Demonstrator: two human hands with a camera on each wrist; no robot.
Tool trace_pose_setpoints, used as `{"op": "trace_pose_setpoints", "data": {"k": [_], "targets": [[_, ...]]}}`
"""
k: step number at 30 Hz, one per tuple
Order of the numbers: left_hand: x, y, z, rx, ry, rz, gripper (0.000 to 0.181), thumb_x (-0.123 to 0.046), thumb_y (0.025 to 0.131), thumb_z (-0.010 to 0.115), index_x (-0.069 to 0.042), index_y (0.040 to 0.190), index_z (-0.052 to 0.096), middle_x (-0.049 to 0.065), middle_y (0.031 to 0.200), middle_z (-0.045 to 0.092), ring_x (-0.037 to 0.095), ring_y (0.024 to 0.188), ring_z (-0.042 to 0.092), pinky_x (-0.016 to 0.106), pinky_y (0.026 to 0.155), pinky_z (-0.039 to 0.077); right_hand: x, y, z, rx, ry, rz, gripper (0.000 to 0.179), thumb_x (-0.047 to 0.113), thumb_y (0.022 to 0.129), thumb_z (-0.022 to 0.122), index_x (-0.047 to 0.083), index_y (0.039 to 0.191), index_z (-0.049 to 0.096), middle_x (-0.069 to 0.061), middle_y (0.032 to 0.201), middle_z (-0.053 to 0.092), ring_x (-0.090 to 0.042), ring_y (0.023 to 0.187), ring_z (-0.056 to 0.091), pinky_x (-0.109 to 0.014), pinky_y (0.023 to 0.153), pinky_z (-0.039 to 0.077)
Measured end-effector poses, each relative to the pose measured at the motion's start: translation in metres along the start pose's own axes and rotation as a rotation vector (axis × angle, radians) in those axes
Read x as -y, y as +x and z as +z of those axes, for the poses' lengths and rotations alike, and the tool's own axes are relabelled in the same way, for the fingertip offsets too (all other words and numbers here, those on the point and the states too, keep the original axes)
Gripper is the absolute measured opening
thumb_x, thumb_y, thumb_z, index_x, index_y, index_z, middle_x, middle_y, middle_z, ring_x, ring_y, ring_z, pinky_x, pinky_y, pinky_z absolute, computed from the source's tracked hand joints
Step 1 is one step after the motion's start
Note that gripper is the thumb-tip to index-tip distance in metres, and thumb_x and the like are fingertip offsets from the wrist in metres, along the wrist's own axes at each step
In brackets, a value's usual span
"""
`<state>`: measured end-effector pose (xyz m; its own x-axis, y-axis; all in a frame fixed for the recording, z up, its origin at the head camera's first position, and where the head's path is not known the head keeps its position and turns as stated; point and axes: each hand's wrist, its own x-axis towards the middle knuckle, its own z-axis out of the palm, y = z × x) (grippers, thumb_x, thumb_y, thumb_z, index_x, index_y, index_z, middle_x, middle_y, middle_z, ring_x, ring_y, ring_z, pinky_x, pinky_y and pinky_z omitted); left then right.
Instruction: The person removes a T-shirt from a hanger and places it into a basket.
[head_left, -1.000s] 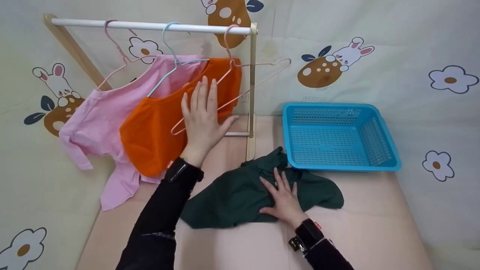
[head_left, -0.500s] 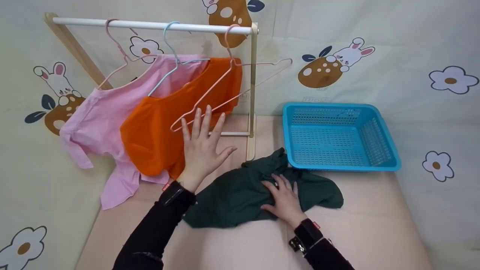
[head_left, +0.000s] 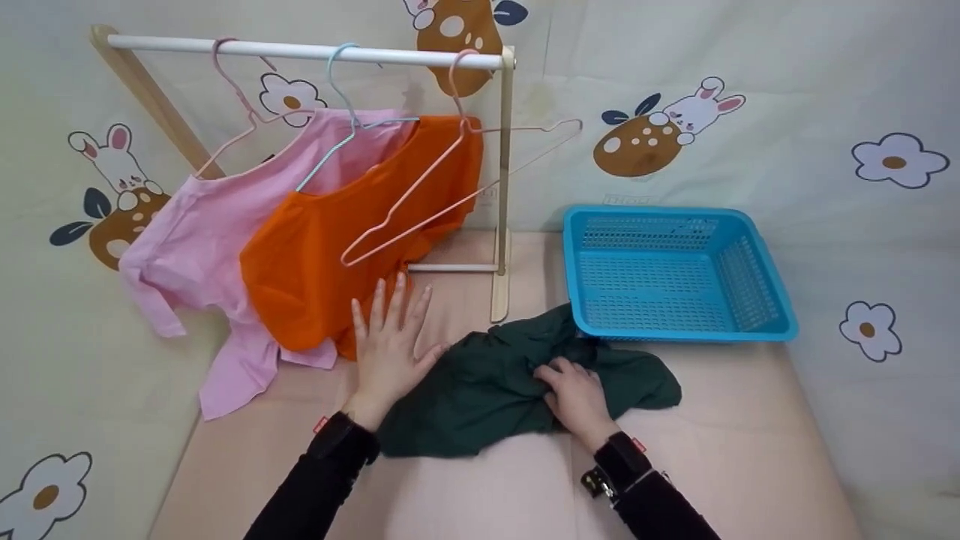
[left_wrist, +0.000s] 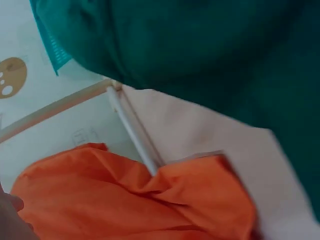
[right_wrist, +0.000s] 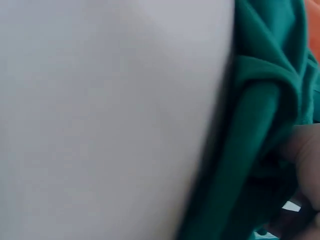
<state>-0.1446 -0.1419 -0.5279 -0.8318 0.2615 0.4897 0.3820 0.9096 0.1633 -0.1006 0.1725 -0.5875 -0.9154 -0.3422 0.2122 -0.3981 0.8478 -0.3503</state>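
Observation:
A dark green garment [head_left: 480, 397] lies crumpled on the table in front of the blue basket. My right hand [head_left: 577, 394] curls its fingers into the cloth and grips a fold near its middle; in the right wrist view the thumb presses against bunched green fabric [right_wrist: 255, 115]. With fingers spread and straight, my left hand [head_left: 388, 352] is at the garment's left end, its fingertips just below the orange garment [head_left: 315, 262]. That orange piece hangs from a light blue hanger [head_left: 337, 154]. A bare pink hanger [head_left: 405, 195] hangs in front of it.
The rack has a white rail [head_left: 300, 51] and wooden posts [head_left: 505, 180]. A pink garment [head_left: 217, 240] hangs at its left on another pink hanger. On the right stands a blue plastic basket [head_left: 682, 335], overlapping the green cloth's back edge. Patterned fabric walls enclose the table.
My left hand has come down from in front of the orange garment toward the table. My right hand's fingers, spread over the green garment before, have curled into it and gathered the cloth slightly.

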Motion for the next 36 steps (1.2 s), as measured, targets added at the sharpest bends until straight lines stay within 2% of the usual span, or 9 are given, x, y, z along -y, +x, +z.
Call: {"op": "trace_pose_setpoints", "data": {"k": [6, 9, 13, 17, 22, 27, 31, 36], "targets": [[0.009, -0.024, 0.007, 0.035, -0.009, -0.05, 0.084, -0.061, 0.085, 0.064, -0.021, 0.154, 0.038, 0.014, 0.162, 0.02, 0.041, 0.147, 0.013, 0.071, 0.109, 0.004, 0.002, 0.004, -0.018, 0.016, 0.141, 0.042, 0.03, 0.002, 0.083, 0.077, 0.015, 0.107, 0.067, -0.008, 0.107, 0.061, -0.029, 0.093, 0.063, -0.048, 0.077, 0.053], [0.012, -0.034, 0.008, 0.06, 0.0, -0.07, 0.083, -0.062, 0.086, 0.062, -0.022, 0.155, 0.036, 0.014, 0.163, 0.019, 0.042, 0.146, 0.014, 0.072, 0.108, 0.005, 0.006, 0.007, -0.029, -0.006, 0.213, 0.071, 0.029, 0.001, 0.085, 0.074, 0.014, 0.111, 0.067, -0.009, 0.11, 0.061, -0.027, 0.095, 0.063, -0.046, 0.082, 0.053], [0.015, -0.045, 0.006, 0.091, -0.004, -0.102, 0.084, -0.059, 0.086, 0.064, -0.023, 0.155, 0.034, 0.015, 0.163, 0.019, 0.043, 0.146, 0.014, 0.072, 0.108, 0.006, 0.013, 0.013, -0.046, -0.058, 0.275, 0.07, 0.031, -0.004, 0.087, 0.069, 0.012, 0.114, 0.066, -0.009, 0.114, 0.061, -0.026, 0.099, 0.062, -0.045, 0.086, 0.052], [0.019, -0.052, 0.005, 0.086, -0.032, -0.123, 0.084, -0.059, 0.087, 0.064, -0.023, 0.156, 0.032, 0.017, 0.161, 0.022, 0.043, 0.146, 0.013, 0.073, 0.108, 0.005, 0.02, 0.019, -0.066, -0.156, 0.322, 0.054, 0.034, -0.009, 0.084, 0.067, 0.008, 0.113, 0.066, -0.01, 0.115, 0.062, -0.028, 0.103, 0.062, -0.047, 0.088, 0.051], [0.025, -0.06, 0.004, 0.046, -0.047, -0.125, 0.082, -0.06, 0.087, 0.061, -0.019, 0.154, 0.037, 0.019, 0.16, 0.025, 0.046, 0.145, 0.016, 0.072, 0.109, 0.003, 0.027, 0.03, -0.096, -0.299, 0.417, 0.055, 0.033, -0.013, 0.081, 0.063, 0.005, 0.109, 0.067, -0.012, 0.114, 0.064, -0.031, 0.107, 0.062, -0.048, 0.089, 0.05], [0.029, -0.064, 0.002, 0.037, -0.06, -0.14, 0.083, -0.059, 0.086, 0.064, -0.018, 0.154, 0.037, 0.019, 0.16, 0.024, 0.047, 0.144, 0.016, 0.071, 0.109, 0.004, 0.031, 0.042, -0.136, -0.421, 0.535, 0.114, 0.027, -0.013, 0.083, 0.062, 0.003, 0.104, 0.067, -0.011, 0.11, 0.064, -0.022, 0.098, 0.059, -0.036, 0.082, 0.048], [0.029, -0.064, -0.002, 0.038, -0.076, -0.163, 0.084, -0.056, 0.086, 0.067, -0.02, 0.155, 0.035, 0.019, 0.16, 0.022, 0.046, 0.145, 0.015, 0.072, 0.109, 0.004, 0.028, 0.048, -0.169, -0.517, 0.679, 0.165, 0.024, -0.014, 0.086, 0.059, -0.002, 0.107, 0.063, -0.009, 0.108, 0.062, -0.017, 0.093, 0.057, -0.027, 0.082, 0.044], [0.03, -0.063, -0.006, 0.049, -0.09, -0.194, 0.084, -0.056, 0.086, 0.066, -0.021, 0.155, 0.034, 0.017, 0.162, 0.02, 0.045, 0.146, 0.013, 0.071, 0.109, 0.003, 0.018, 0.053, -0.216, -0.702, 0.913, 0.229, 0.022, -0.013, 0.091, 0.052, -0.004, 0.109, 0.06, -0.009, 0.108, 0.056, -0.023, 0.099, 0.052, -0.03, 0.087, 0.042]]}}
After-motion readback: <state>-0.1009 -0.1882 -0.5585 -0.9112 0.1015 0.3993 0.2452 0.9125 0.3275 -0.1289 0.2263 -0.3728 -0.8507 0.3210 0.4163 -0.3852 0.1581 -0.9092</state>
